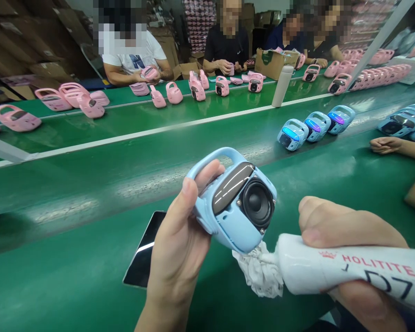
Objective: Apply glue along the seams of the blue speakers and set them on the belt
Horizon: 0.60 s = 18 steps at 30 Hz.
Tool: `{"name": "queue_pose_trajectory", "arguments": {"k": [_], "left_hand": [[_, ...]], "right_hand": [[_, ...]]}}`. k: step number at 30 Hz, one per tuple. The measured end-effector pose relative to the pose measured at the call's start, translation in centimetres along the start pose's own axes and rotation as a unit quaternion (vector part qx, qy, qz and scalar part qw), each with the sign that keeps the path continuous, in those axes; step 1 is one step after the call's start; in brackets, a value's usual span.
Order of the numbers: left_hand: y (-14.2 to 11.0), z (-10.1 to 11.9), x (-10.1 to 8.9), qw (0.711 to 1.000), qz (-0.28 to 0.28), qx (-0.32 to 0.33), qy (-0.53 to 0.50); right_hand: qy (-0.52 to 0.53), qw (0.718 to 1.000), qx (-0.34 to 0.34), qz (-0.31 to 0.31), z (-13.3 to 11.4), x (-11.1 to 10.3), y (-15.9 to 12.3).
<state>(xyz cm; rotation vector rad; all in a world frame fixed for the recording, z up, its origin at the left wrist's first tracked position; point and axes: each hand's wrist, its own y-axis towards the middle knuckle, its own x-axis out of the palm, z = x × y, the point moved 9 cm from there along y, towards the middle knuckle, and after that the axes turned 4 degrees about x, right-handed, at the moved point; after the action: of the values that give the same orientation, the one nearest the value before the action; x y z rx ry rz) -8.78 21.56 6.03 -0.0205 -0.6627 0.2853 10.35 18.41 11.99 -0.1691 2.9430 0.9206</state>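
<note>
My left hand (179, 244) is wrapped round a light-blue portable speaker (224, 226), its fingers passing through the handle. The speaker is tilted, with its dark glossy panel and round black driver facing up and right. In my right hand (349, 230) lies a white glue tube (318, 265) marked HOLITITE, gripped along its body with the nozzle end pointing left. That end is just below and right of the speaker, apart from its face. Crumpled white tissue (262, 272) sits below the speaker by the nozzle, whose tip I cannot make out clearly.
A black phone (141, 258) lies behind my left hand. Beyond stand lit blue speakers (292, 134), a white bottle (282, 86) and pink speaker shells (89, 105). Across the belt several people work. Another person's hand (387, 145) rests at right, near more blue speakers (401, 121).
</note>
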Motion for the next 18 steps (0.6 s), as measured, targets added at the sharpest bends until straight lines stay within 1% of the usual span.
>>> {"name": "queue_pose_trajectory", "arguments": {"k": [2,5,7,10,13,18], "left_hand": [[0.1,0.0,0.0,1.0,0.006,-0.003,0.001],[0.0,0.1,0.1,1.0,0.014,0.004,0.001],[-0.1,0.2,0.2,1.0,0.016,0.009,0.0],[-0.1,0.1,0.3,1.0,0.014,0.007,-0.001],[0.0,0.1,0.2,1.0,0.014,0.007,0.0],[0.1,0.1,-0.4,1.0,0.03,0.001,0.009]], "right_hand": [[0.006,1.0,0.01,-0.024,-0.1,0.1,0.0],[-0.039,0.998,0.021,-0.054,-0.3,0.4,0.2],[-0.062,0.997,0.018,-0.047,-0.5,0.4,0.6],[-0.063,0.998,-0.007,-0.024,-1.0,0.7,1.3],[-0.057,0.998,-0.018,-0.018,-1.0,0.8,1.6],[-0.053,0.998,-0.013,-0.023,-0.8,-0.3,0.9]]}}
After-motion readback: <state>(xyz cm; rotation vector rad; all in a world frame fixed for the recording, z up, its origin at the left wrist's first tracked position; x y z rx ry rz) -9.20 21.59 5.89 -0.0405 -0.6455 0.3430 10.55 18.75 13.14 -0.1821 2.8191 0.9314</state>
